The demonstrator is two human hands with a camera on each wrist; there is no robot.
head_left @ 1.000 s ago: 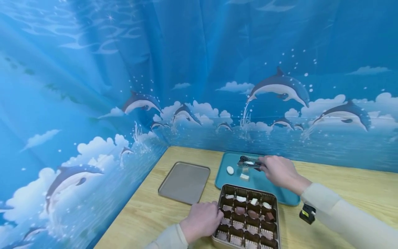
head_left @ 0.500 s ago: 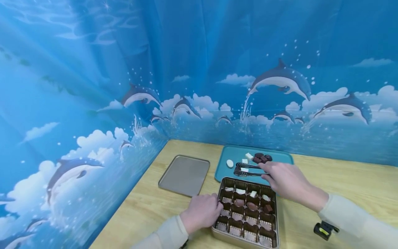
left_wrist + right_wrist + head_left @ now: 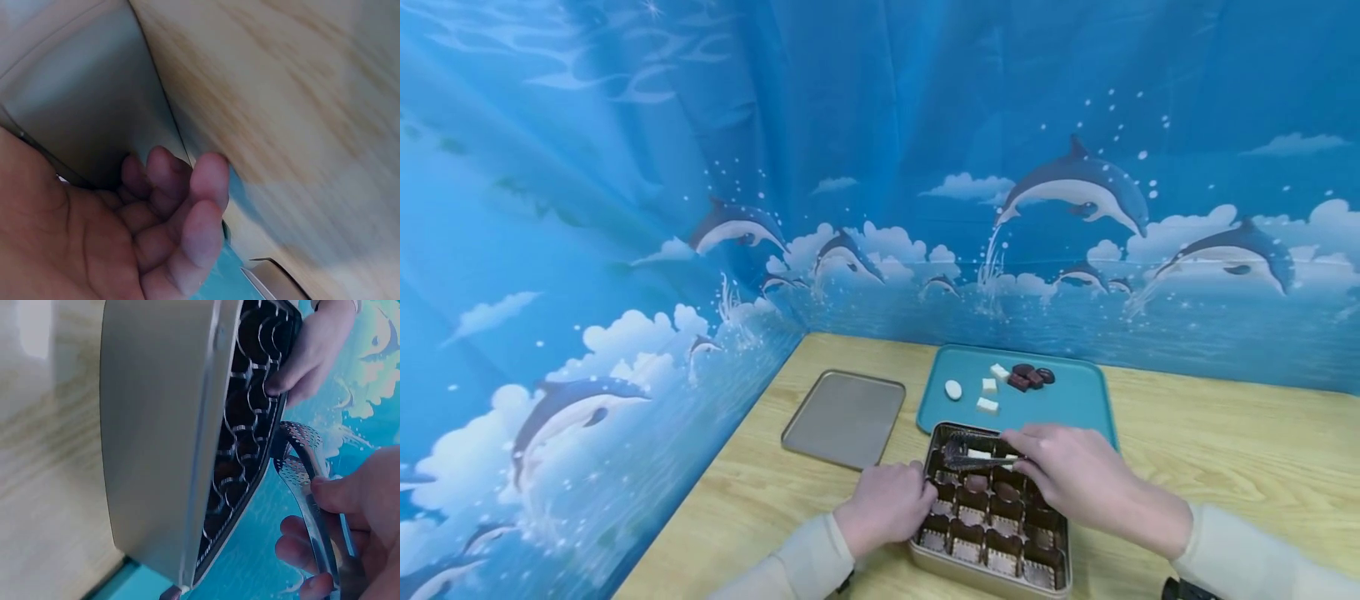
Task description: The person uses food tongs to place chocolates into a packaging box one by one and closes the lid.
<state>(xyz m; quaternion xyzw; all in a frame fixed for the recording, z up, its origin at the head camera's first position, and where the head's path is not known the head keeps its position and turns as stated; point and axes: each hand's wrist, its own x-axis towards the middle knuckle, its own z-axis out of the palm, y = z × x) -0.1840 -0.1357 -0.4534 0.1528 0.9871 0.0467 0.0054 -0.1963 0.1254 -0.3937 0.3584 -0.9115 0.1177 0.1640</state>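
Observation:
My left hand [image 3: 886, 506] grips the left rim of a metal chocolate box [image 3: 958, 573], its thumb over the edge and its fingers curled along the outer wall. In the left wrist view these fingers [image 3: 165, 206] lie beside the box side. My right hand [image 3: 1086, 479] holds perforated metal tongs [image 3: 988, 462] low over the back row, their heads at the back-left compartment. A dark piece [image 3: 281, 447] shows between the tong heads in the right wrist view. Brown chocolates [image 3: 977, 483] sit in the second row; white ones in the back row are partly hidden.
Behind the box lies a teal tray [image 3: 1071, 410] with a white egg-shaped piece [image 3: 952, 390], several white blocks [image 3: 988, 406] and dark chocolates [image 3: 1034, 379]. A flat grey-brown lid [image 3: 846, 421] lies to the left. A dolphin-printed curtain [image 3: 880, 208] backs the table [image 3: 1217, 433].
My right hand has brought the tongs from the teal tray toward me, down over the box's back-left compartment. My left hand stays on the rim.

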